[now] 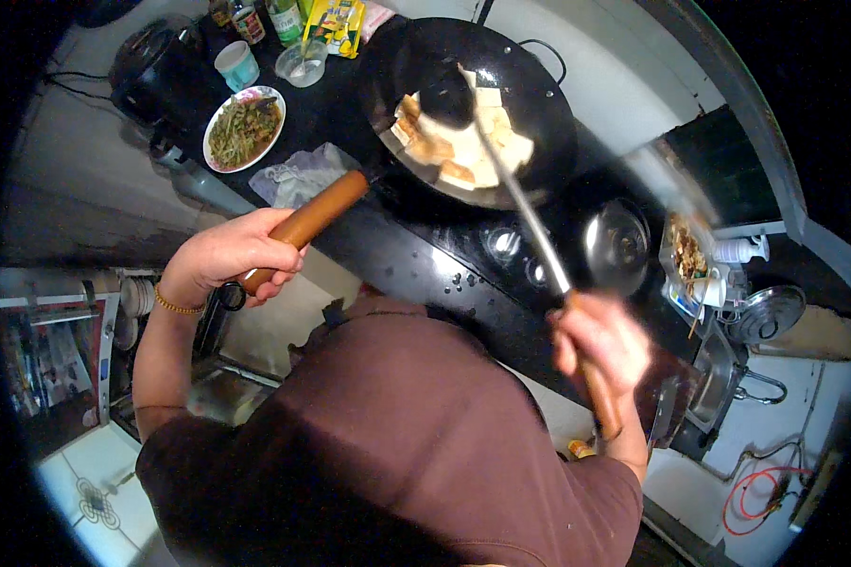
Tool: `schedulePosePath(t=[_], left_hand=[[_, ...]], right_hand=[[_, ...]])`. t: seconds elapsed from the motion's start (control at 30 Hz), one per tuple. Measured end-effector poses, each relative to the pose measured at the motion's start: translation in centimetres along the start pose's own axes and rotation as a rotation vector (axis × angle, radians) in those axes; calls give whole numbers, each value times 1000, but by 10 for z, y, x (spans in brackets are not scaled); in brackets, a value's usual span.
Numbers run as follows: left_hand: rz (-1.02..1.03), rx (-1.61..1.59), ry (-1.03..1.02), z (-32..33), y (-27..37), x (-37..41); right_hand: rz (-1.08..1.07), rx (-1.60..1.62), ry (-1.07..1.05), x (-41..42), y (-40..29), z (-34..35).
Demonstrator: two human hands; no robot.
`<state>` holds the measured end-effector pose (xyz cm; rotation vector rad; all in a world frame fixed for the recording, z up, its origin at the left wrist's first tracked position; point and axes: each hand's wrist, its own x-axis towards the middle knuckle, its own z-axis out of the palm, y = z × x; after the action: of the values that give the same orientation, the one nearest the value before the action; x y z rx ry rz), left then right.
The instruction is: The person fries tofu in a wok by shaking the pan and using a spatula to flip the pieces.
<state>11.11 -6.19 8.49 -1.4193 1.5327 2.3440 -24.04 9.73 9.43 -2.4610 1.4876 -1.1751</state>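
Note:
My left hand (237,251) is closed around the brown handle (326,209) of a black wok (411,64). Pale slabs that look like tofu (493,117) lie in the wok, some of them browned. In my right hand (603,340), blurred, is the wooden grip of a metal spatula (532,212). Its shaft reaches up and left into the wok, and its thin blade end is among the slabs. Under the wok, the burner is hidden.
Left of the wok are a plate of cooked shredded food (245,135), a crumpled cloth (301,173), a paper cup (237,65), a plastic bowl (303,64) and a black cooker (152,67). To the right sit a glass lid (617,244), a food tray (688,248) and a sink (713,368).

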Motion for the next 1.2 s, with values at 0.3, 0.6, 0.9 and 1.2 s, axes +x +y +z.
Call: schedulePosePath(t=[0.3,0.6,0.9,1.2], left_hand=[[30,15,4,-4,-5,4],[-125,-14,115,10,16,-2],[-94,-95,52,12,17,-4],[-134,-87,95,13,19,-3]], right_hand=[[494,129,177,40,109,-37],[637,349,-114,106,182,-81],[598,501,-193,108,262,-74],[676,709,-98,65,324,-53]])
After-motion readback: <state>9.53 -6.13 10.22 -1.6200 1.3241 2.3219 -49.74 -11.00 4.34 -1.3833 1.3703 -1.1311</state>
